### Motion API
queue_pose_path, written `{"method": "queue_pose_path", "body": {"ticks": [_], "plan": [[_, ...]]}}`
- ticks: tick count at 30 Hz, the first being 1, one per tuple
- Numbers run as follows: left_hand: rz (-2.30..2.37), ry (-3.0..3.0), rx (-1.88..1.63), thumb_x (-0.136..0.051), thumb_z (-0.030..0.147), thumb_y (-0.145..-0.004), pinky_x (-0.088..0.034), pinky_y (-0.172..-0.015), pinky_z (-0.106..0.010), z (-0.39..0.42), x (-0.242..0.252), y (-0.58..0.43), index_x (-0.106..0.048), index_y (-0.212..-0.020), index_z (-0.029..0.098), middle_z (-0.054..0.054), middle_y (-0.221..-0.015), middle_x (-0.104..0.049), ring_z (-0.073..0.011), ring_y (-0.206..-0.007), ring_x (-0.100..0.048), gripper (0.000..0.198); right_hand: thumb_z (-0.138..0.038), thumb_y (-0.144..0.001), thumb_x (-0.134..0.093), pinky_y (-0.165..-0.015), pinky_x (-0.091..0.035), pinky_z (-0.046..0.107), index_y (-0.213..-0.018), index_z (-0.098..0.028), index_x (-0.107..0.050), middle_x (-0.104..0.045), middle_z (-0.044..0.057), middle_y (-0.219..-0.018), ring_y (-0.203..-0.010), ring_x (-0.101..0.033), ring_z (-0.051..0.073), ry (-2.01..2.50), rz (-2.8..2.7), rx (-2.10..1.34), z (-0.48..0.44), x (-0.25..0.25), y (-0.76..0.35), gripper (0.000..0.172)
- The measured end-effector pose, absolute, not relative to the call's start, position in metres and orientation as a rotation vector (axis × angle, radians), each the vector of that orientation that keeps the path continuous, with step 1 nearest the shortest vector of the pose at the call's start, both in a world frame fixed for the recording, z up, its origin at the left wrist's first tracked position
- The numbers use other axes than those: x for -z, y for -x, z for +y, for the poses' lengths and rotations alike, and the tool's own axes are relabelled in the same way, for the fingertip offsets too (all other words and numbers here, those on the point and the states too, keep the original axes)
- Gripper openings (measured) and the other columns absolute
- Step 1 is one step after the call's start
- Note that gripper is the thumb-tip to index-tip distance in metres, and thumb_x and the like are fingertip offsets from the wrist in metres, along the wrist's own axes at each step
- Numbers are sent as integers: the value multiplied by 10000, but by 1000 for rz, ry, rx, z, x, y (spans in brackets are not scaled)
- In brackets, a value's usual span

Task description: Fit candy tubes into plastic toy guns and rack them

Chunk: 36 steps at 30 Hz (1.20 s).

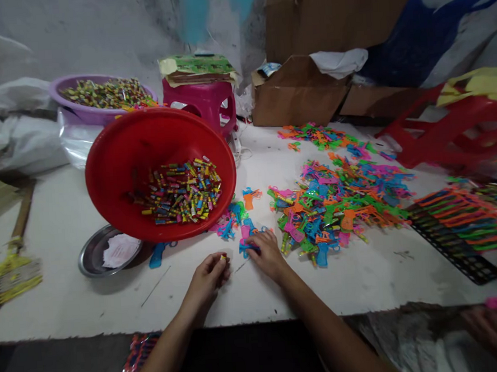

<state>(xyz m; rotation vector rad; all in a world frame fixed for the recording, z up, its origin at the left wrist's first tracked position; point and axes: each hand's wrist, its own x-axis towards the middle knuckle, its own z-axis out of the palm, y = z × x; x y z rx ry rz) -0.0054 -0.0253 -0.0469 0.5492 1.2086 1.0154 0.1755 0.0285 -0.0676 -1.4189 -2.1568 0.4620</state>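
Observation:
My left hand (207, 276) rests on the white table (70, 298) with its fingers curled around a small yellow piece I cannot make out. My right hand (266, 252) lies palm down just right of it, fingers closed on a blue plastic toy gun (247, 244). Directly behind both hands a tilted red basin (116, 155) holds a heap of small colourful wrapped pieces (180, 191). A few loose toy guns (233, 216) lie at its lower edge. To the right spreads a big pile of colourful toy guns (337, 203).
A purple basin (63, 88) of wrapped pieces and a pink stool (203, 102) stand behind. A steel plate (93, 253) lies under the red basin. A black tray (458, 246) with lined-up toy guns sits right, red chairs (451, 128) and cardboard boxes (297, 93) beyond. Another person's hand (493, 328) at bottom right.

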Motion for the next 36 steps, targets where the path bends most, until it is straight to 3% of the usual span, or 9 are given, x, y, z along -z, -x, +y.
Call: {"method": "queue_pose_path", "body": {"ticks": [3, 5, 10, 12, 15, 21, 27, 32, 36], "plan": [[1195, -574, -1012, -659, 410, -632, -370, -494, -184, -25, 47, 4, -564, -931, 168, -46, -912, -600, -81, -598, -548, 395, -362, -673, -647, -977, -155, 488, -941, -216, -585, -562, 84, -1095, -1061, -434, 267, 1523, -2118, -339, 25, 67, -178, 311], [1161, -571, -1020, -647, 400, -653, -408, -549, -198, -25, 47, 4, -562, -929, 172, -54, -958, -587, -97, -657, -566, 368, -374, -634, -680, -966, -158, 506, -862, -214, -594, -553, 92, -1100, -1081, -412, 289, 1565, -2131, -350, 25, 67, -180, 292], [1126, -534, -1012, -679, 365, -631, -442, -631, -232, -23, 50, 2, -571, -909, 168, -60, -947, -583, -147, -764, -586, 357, -309, -695, -638, -962, -185, 492, -761, -207, -544, -604, 47, -927, -970, -494, 231, 1437, -2160, -552, 24, 62, -178, 153], [1104, -536, -1019, -676, 358, -638, -438, -629, -233, -22, 49, 1, -569, -932, 169, -56, -903, -590, -159, -780, -590, 365, -299, -718, -614, -916, -281, 440, -772, -198, -533, -600, 35, -831, -876, -523, 203, 1390, -2120, -648, 21, 55, -175, 140], [1080, -548, -1037, -663, 355, -656, -415, -578, -211, -22, 43, 1, -561, -962, 174, -21, -782, -584, -122, -676, -578, 370, -272, -746, -578, -731, -407, 294, -808, -188, -527, -573, 22, -782, -759, -524, 158, 1274, -2082, -869, 13, 36, -174, 116], [1073, -654, -1012, -672, 335, -646, -307, -453, -155, -27, 21, -1, -581, -881, 157, 48, -613, -507, -35, -484, -424, 309, -201, -748, -560, -620, -394, 223, -765, -182, -564, -550, -8, -714, -658, -489, 115, 1010, -2183, -1204, 6, 1, -182, 26], [1093, -411, -1123, -710, 352, -578, -234, -396, -141, -25, 16, -7, -529, -773, 177, 88, -487, -456, -22, -388, -356, 318, -389, -653, -658, -701, -440, 290, -1077, -223, -503, -576, 20, -852, -754, -542, 156, 961, -1432, -1457, 1, 12, -163, 481], [1110, -539, -1187, -701, 342, -594, -360, -494, -170, -28, 12, -13, -574, -815, 156, 31, -624, -562, -57, -514, -474, 315, -437, -702, -598, -648, -441, 280, -747, -170, -594, -584, 9, -673, -643, -532, 147, 1136, -1122, -1439, -13, 23, -132, 271], [1210, -732, -1115, -658, 368, -638, -365, -473, -189, -32, 4, -12, -560, -950, 156, 35, -575, -550, -84, -507, -487, 390, -419, -764, -536, -552, -396, 239, -573, -174, -487, -472, -32, -515, -516, -451, 105, 1226, -1074, -1244, -13, 18, -131, 314]]}}
